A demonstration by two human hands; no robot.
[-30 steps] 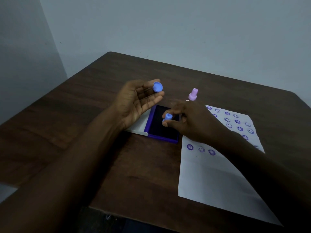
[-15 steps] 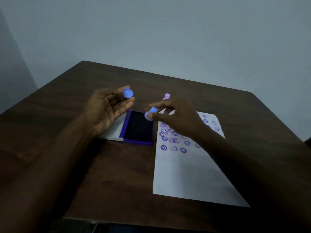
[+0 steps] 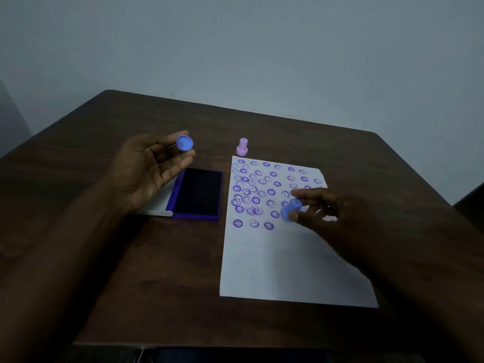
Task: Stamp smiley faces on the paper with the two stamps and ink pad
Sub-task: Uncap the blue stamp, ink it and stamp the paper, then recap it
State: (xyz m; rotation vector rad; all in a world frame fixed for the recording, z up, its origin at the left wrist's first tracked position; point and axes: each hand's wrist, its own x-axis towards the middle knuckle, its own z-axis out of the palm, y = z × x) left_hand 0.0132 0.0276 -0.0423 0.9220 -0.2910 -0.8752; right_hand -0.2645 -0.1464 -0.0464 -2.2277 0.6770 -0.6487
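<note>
One round blue stamp (image 3: pixel 290 209) pinched in right hand (image 3: pixel 337 218).

Below my right hand's fingers (image 3: pixel 311 205) the paper (image 3: pixel 288 268) lies bare toward its near edge; beyond them it is crowded with prints. The pink stamp (image 3: pixel 242 147) stands beyond the paper's far corner. Under my left hand's fingers (image 3: pixel 172 163), the open ink pad (image 3: pixel 197 193) blocks the table (image 3: pixel 157 271).

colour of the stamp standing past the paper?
Pink stamp, upright beyond the paper; head view.
</note>
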